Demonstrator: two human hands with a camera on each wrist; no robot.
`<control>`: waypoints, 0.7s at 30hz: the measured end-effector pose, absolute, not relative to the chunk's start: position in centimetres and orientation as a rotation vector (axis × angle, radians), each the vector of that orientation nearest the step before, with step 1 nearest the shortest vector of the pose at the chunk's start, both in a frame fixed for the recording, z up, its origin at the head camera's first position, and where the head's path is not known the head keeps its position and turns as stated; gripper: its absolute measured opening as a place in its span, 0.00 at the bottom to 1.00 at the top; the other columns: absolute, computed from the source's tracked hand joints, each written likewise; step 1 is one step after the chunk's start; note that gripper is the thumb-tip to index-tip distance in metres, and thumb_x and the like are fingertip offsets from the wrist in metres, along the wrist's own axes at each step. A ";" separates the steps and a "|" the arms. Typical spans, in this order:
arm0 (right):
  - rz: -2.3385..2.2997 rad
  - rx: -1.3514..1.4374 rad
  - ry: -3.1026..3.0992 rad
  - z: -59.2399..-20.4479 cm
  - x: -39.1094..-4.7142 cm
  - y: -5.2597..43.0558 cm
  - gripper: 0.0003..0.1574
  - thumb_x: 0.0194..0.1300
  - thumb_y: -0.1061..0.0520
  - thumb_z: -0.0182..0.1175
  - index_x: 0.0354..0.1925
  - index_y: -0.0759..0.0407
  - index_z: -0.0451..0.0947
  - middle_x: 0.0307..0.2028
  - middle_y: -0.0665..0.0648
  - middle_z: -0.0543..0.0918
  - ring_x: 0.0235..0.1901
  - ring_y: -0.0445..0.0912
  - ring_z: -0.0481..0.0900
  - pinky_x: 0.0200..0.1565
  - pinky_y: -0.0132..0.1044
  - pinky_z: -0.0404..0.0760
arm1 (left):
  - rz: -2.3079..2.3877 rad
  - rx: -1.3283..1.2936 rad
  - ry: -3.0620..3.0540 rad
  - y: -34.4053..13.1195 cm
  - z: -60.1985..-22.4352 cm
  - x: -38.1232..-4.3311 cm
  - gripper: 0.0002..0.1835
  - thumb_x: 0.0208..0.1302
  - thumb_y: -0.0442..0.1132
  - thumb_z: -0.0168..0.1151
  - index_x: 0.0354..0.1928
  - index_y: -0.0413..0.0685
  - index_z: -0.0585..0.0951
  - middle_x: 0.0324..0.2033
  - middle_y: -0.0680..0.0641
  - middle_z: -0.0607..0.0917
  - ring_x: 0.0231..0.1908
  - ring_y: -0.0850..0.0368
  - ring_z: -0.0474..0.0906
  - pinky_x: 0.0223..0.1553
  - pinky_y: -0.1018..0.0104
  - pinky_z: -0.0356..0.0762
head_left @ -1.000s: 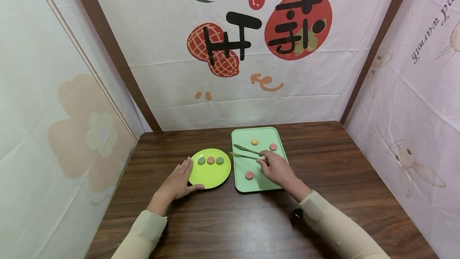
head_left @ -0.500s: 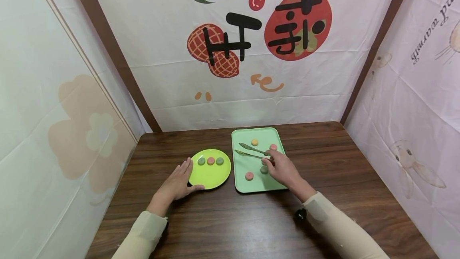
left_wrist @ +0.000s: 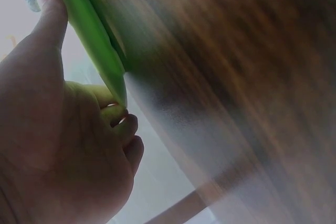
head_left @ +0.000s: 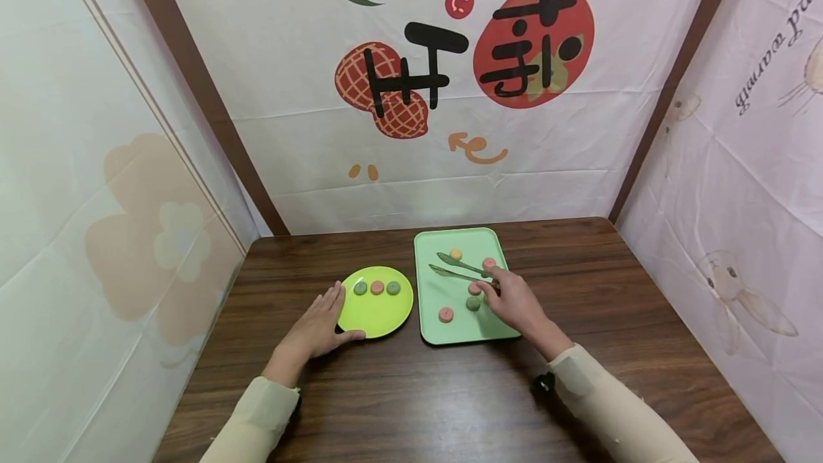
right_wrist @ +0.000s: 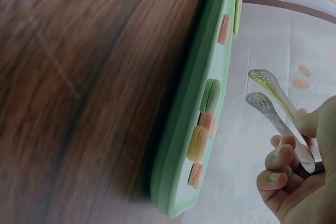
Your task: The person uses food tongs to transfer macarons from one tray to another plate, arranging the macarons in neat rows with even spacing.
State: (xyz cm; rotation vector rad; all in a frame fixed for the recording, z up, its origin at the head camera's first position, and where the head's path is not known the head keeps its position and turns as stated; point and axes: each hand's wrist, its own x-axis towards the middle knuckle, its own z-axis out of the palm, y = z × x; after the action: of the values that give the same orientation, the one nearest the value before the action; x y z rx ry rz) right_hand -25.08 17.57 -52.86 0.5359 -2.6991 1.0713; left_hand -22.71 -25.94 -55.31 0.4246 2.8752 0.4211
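My right hand (head_left: 516, 302) holds a pair of metal serving tongs (head_left: 455, 275) above the pale green tray (head_left: 432, 331). In the right wrist view the tongs' perforated heads (right_wrist: 260, 100) are spread apart with nothing between them. Below lie several macarons: a yellow macaron (head_left: 455, 254) at the back, a green macaron (head_left: 473, 304) in the middle, a pink macaron (head_left: 446, 314) nearer the front. My left hand (head_left: 315, 327) rests against the lime green plate (head_left: 373, 320), fingers along its left rim, thumb along its near edge. On it are two green macarons and one pink macaron (head_left: 377, 288) in a row.
Plate and tray stand side by side on a dark wooden table (head_left: 411, 399), a narrow gap between them. A printed cloth wall (head_left: 308, 191) rises behind the table, and more cloth hangs at both sides. In the right wrist view another yellow macaron (right_wrist: 197, 142) shows on the tray.
My right hand has moved right with the tongs, which have drawn back across the tray. The green and pink macarons in the tray's middle have come into view. My left hand stays put.
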 end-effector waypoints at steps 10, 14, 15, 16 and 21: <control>1.031 0.502 -2.659 -53.2 -25.5 18.5 0.23 0.77 0.54 0.68 0.62 0.67 0.83 0.30 0.52 0.84 0.25 0.41 0.75 0.28 0.39 0.77 | 0.431 0.433 2.876 -26.0 -55.3 -22.7 0.67 0.67 0.76 0.62 0.85 0.31 0.47 0.85 0.31 0.46 0.84 0.36 0.45 0.84 0.41 0.45; 1.015 0.484 -2.666 -53.3 -25.7 18.8 0.22 0.77 0.55 0.68 0.61 0.67 0.83 0.30 0.53 0.83 0.25 0.41 0.75 0.28 0.39 0.77 | 0.439 0.427 2.875 -26.0 -55.3 -22.7 0.67 0.68 0.75 0.62 0.85 0.31 0.47 0.85 0.31 0.46 0.84 0.36 0.45 0.84 0.41 0.45; 1.013 0.481 -2.671 -53.4 -25.8 18.9 0.22 0.77 0.55 0.68 0.61 0.67 0.83 0.31 0.54 0.84 0.26 0.41 0.75 0.28 0.39 0.77 | 0.439 0.426 2.874 -26.0 -55.3 -22.7 0.67 0.68 0.76 0.62 0.85 0.31 0.46 0.85 0.31 0.46 0.84 0.36 0.45 0.84 0.41 0.45; 1.010 0.476 -2.679 -53.4 -25.9 19.0 0.22 0.77 0.55 0.68 0.61 0.66 0.83 0.32 0.55 0.85 0.26 0.41 0.76 0.29 0.39 0.78 | 0.437 0.424 2.873 -26.0 -55.3 -22.7 0.67 0.68 0.76 0.62 0.85 0.31 0.46 0.85 0.31 0.46 0.84 0.36 0.44 0.84 0.41 0.45; 1.016 0.446 -2.702 -53.4 -26.1 19.2 0.22 0.79 0.53 0.66 0.62 0.66 0.83 0.40 0.60 0.88 0.31 0.44 0.80 0.32 0.43 0.81 | 0.435 0.425 2.871 -25.9 -55.2 -22.7 0.66 0.68 0.75 0.62 0.85 0.31 0.46 0.85 0.31 0.46 0.84 0.36 0.44 0.84 0.42 0.45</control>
State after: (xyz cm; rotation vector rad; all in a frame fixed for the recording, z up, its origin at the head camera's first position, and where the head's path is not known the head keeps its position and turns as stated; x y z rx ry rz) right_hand -26.10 19.19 -53.40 0.4462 -2.7024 1.0160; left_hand -22.67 -25.94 -55.24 0.4252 2.8715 0.4346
